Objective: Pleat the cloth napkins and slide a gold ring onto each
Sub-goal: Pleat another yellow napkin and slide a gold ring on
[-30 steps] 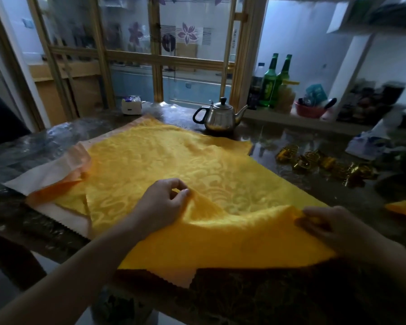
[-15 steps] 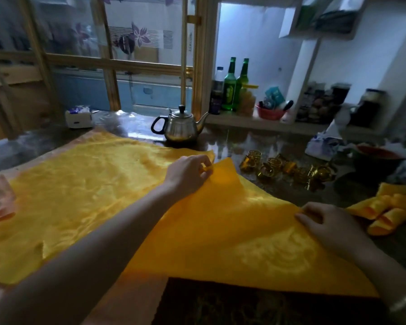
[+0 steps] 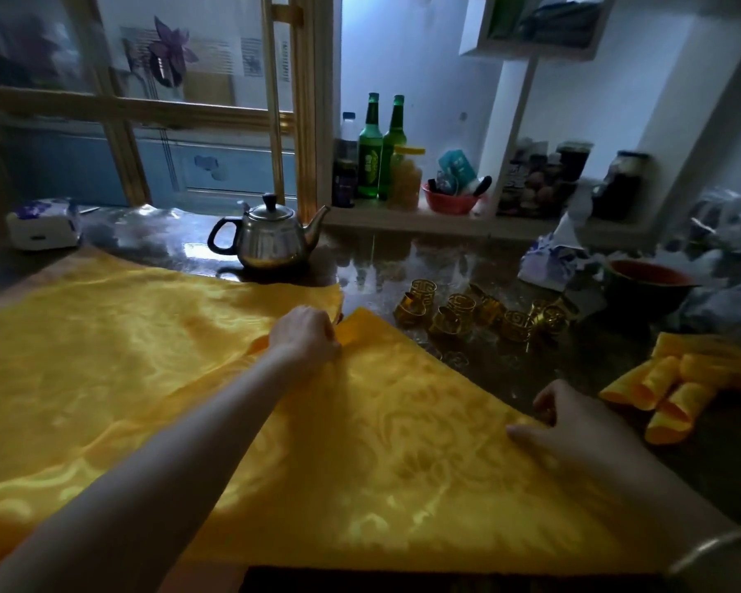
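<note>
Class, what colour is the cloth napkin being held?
The cloth napkin is golden yellow with faint swirls; head view.

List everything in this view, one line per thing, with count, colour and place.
top napkin: one, yellow, folded over, front of table
spread napkins: at least one, yellow, flat beneath it, left
gold rings: several, count unclear, gold, table right of centre
rolled napkins: at least three rolls, yellow, table far right
teapot: one, steel with black handle, table behind the napkins
green bottles: two, green, shelf behind
red bowl: one, red, shelf, right of the bottles
packet: one, white with purple print, table far left
left grip: one bare hand, pinches top napkin's far corner
right grip: one bare hand, pinches its right edge
</note>
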{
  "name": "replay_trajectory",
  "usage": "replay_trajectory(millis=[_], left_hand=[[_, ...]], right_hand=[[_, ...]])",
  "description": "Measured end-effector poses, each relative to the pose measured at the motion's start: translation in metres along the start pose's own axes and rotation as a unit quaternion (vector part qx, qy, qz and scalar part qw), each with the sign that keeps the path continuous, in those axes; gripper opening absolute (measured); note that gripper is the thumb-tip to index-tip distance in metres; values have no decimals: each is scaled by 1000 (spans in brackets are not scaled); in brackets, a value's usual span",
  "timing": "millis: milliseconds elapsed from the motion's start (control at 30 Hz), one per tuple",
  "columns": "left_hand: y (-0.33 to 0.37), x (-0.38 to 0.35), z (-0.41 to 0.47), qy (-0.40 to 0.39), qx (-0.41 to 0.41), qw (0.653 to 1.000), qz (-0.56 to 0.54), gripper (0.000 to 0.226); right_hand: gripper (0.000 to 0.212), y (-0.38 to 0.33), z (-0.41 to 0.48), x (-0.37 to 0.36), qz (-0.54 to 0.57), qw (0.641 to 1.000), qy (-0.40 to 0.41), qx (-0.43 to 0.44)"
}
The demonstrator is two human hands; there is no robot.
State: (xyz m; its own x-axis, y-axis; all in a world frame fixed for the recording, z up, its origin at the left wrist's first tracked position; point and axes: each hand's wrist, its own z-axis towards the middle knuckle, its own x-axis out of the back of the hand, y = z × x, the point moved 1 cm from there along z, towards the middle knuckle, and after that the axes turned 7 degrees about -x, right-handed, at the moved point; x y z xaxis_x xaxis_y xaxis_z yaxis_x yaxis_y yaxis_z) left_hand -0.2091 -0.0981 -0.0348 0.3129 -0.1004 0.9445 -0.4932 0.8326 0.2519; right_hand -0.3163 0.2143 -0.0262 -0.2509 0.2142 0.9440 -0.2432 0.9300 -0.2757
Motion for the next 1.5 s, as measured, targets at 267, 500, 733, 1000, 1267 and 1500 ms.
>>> replay_trajectory(millis=[267,500,733,1000,1267,1500], left_hand=[[6,7,-10,-7,-19,999,-34,13],[57,-1,-43,-115,-86,983,-110,11],[121,-18,-69,-85,-131,980,-125,11],[128,-26,-75,-13,-69,991,-112,12],[128,-34,-72,35,-42,994,-97,9],[124,-39,-64,39,-49,994,-92,11]], right_hand=[[17,20,-15,5,61,995,6,76],[11,93,-33,45,-38,997,-16,68],[24,137,-51,54,-153,987,32,-36],[69,74,-99,8,-45,970,-5,237],[97,41,-95,-30,-88,950,-51,294],[103,34,-92,-43,-120,950,-49,285]])
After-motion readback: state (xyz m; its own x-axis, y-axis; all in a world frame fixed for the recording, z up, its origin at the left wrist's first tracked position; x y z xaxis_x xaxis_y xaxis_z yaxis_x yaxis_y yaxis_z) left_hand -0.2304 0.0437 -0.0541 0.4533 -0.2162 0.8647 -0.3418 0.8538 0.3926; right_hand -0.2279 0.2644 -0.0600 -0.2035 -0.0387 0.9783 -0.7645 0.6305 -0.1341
